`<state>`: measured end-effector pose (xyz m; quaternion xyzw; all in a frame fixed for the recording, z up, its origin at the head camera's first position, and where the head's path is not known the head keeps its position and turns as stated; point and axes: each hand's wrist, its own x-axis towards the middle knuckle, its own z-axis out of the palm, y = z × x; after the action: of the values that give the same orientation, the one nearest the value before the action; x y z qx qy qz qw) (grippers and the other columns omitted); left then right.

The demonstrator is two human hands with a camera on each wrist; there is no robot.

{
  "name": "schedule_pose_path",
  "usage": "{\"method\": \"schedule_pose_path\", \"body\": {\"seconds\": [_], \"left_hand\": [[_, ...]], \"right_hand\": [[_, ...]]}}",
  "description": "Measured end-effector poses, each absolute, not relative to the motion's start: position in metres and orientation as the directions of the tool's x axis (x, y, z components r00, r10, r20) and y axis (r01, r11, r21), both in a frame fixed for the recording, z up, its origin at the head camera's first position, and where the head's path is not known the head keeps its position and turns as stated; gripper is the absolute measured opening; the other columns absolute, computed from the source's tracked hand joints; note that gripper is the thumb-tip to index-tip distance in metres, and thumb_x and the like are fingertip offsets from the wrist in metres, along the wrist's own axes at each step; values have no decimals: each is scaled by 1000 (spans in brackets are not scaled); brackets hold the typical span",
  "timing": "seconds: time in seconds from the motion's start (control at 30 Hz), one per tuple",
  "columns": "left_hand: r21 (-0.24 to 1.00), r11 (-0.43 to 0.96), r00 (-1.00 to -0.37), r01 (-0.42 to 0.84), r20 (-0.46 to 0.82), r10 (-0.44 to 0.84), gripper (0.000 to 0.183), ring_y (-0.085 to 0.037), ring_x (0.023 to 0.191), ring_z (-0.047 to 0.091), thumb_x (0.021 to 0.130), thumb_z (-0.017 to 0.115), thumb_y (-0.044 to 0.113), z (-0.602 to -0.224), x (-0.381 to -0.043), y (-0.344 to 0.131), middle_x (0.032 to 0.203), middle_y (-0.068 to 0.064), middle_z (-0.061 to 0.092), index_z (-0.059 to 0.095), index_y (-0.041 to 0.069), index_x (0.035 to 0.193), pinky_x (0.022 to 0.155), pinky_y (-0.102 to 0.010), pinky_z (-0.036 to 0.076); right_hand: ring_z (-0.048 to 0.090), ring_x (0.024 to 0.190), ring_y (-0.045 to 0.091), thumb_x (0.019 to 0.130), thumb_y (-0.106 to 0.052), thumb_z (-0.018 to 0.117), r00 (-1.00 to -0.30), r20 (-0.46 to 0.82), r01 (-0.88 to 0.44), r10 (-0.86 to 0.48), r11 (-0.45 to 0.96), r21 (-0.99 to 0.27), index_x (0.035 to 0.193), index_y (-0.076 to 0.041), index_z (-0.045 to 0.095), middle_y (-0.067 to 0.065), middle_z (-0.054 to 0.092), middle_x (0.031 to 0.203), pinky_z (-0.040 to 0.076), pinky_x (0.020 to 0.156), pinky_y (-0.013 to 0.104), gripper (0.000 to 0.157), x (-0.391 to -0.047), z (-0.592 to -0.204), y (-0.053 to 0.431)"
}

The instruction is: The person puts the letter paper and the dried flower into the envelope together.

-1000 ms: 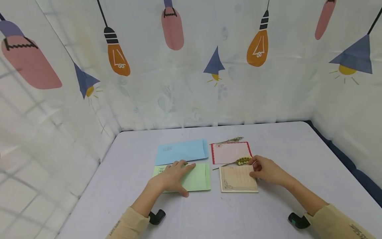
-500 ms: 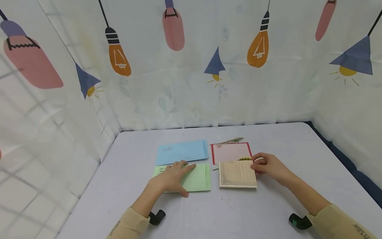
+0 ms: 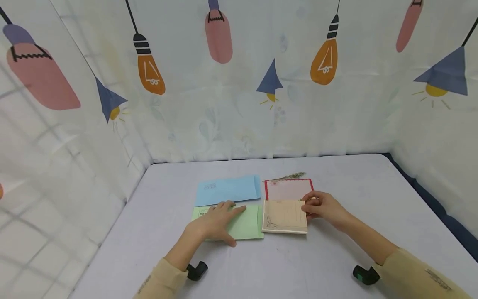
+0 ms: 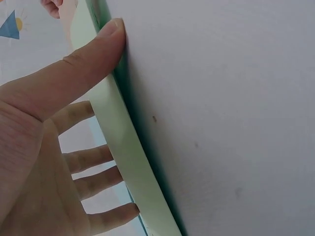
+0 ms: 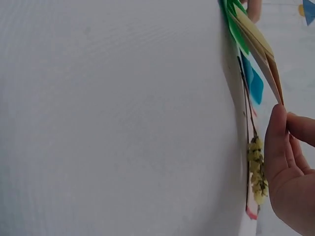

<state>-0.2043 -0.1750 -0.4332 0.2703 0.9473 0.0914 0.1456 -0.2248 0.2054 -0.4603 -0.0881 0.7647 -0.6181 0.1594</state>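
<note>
My right hand (image 3: 326, 209) pinches the right edge of a tan lined card (image 3: 284, 216) with a scroll pattern in its corner. In the right wrist view the card, made of more than one layer, slants up off the table between thumb and fingers. Its left edge overlaps the right end of a green envelope (image 3: 246, 226). My left hand (image 3: 218, 220) rests on that envelope, fingers spread across it and thumb at its near edge. Below the right hand lies a dried sprig with yellow flowers (image 5: 257, 169), which the card and hand hide in the head view.
A blue envelope (image 3: 228, 189) lies behind the green one. To its right is a pink card with a red border (image 3: 285, 189), with another dried sprig (image 3: 293, 176) along its far edge. Printed cloth walls (image 3: 239, 124) stand behind and beside the white table (image 3: 284, 270).
My right hand has raised the tan card from the table and carried it left, from clear of the green envelope to its right end. The left hand has stayed in place.
</note>
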Motion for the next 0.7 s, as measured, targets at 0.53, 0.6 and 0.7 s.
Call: {"method": "schedule_pose_path", "body": {"seconds": [0.53, 0.6, 0.7], "left_hand": [[272, 833, -812, 482, -218, 541, 104, -39, 142, 38, 72, 94, 43, -434, -204, -177, 155, -13, 38, 40, 22, 159, 112, -64, 31], [274, 831, -810, 483, -219, 543, 104, -39, 142, 37, 73, 94, 43, -434, -205, -178, 155, -14, 38, 40, 22, 159, 112, -64, 31], [273, 830, -808, 487, -221, 547, 104, -38, 142, 37, 73, 93, 44, -435, -205, -178, 156, -13, 37, 39, 22, 160, 112, -65, 31]], "right_hand": [[70, 77, 22, 92, -6, 76, -943, -149, 46, -298, 324, -945, 117, 10, 61, 11, 72, 94, 61, 72, 34, 33, -222, -465, 177], [70, 76, 22, 91, -5, 76, -943, -143, 38, -300, 330, -943, 115, 10, 62, 12, 71, 93, 61, 72, 35, 31, -222, -464, 174], [69, 77, 22, 91, -5, 77, -944, -137, 30, -300, 336, -941, 113, 8, 63, 12, 68, 93, 61, 72, 35, 29, -223, -462, 168]]}}
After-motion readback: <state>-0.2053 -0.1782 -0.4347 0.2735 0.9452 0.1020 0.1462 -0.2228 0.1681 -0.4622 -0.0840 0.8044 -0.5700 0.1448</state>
